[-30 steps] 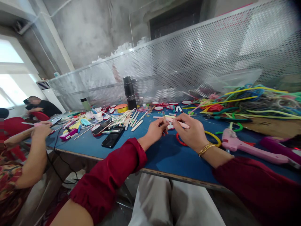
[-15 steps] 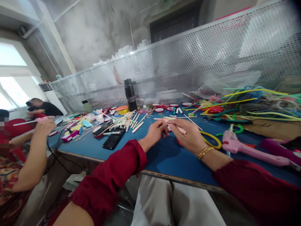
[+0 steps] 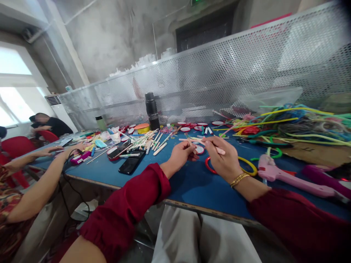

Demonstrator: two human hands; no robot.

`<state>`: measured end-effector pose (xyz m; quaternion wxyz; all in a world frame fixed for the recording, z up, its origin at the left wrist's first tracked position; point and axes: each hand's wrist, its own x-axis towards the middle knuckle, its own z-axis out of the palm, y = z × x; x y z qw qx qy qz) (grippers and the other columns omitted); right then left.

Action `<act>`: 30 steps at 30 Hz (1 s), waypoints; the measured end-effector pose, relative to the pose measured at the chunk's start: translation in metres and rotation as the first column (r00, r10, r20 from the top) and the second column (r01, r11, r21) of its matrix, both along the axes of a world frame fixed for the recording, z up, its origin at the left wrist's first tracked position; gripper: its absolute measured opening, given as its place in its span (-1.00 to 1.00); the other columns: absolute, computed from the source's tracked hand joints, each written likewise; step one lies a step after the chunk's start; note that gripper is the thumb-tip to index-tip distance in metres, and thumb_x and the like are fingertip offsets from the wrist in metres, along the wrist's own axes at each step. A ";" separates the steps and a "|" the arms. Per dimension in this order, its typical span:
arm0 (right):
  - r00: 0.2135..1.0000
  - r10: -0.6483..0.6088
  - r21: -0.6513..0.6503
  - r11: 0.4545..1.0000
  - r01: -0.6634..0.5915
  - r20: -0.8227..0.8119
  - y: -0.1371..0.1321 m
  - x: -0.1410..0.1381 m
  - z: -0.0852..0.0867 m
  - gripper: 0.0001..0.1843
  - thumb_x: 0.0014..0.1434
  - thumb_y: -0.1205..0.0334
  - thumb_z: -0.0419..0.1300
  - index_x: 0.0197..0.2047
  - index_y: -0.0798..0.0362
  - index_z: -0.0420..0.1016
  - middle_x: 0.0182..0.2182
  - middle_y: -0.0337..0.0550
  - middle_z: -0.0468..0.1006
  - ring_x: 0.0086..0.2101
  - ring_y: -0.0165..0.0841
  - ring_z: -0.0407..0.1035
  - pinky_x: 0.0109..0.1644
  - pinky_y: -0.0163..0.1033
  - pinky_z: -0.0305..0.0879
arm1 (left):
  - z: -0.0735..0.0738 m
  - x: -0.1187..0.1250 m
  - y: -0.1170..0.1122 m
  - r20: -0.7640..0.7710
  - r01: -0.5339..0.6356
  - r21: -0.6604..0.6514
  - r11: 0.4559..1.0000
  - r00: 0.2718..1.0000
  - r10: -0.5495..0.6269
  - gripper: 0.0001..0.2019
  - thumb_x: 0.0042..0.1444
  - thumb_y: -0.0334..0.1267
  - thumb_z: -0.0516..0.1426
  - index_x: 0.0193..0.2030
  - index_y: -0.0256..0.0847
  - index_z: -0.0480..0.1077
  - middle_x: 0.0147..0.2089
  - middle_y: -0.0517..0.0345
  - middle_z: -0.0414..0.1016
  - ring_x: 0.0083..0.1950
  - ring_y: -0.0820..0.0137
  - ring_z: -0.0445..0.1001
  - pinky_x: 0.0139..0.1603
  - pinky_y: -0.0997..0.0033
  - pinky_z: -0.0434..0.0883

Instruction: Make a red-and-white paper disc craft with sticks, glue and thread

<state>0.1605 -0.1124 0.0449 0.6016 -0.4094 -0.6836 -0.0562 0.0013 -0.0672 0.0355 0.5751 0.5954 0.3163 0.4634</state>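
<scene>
My left hand [image 3: 181, 156] is closed, pinching a short thin stick [image 3: 188, 138] upright between thumb and fingertips; its tip looks darker. My right hand [image 3: 225, 157] is closed around a slim pale pink pen-like stick [image 3: 220, 151], whose blunt end sticks out past the palm. A small gap parts the hands. Between them, on the blue table [image 3: 189, 186], lies a round white disc with a red rim [image 3: 200, 149]. A red ring [image 3: 208, 166] and a yellow ring [image 3: 251, 167] lie beside my right hand, partly hidden by it.
A pink glue gun [image 3: 296, 177] lies at the right, below heaped coloured pipe cleaners [image 3: 307, 120]. Left of my hands are a black phone [image 3: 131, 163], many wooden sticks [image 3: 146, 140] and a black bottle [image 3: 152, 111]. A co-worker's arms [image 3: 41, 182] reach onto the table at far left.
My hands have drawn slightly apart, the right one moving right, so the disc and red ring show more. The co-worker's raised hands have come down to the table.
</scene>
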 end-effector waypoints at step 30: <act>0.995 0.035 -0.146 0.988 -0.047 -0.089 -0.003 -0.004 0.001 -0.90 0.21 0.17 0.17 -0.32 -0.03 0.42 -0.44 -0.21 0.55 -0.43 -0.32 0.41 -0.31 -0.23 0.31 | -0.013 0.003 0.007 -0.117 0.006 0.196 0.981 0.993 0.018 -0.68 0.24 0.04 0.13 -0.29 -0.19 0.29 -0.57 0.36 0.21 -0.59 0.56 0.11 -0.53 0.48 0.07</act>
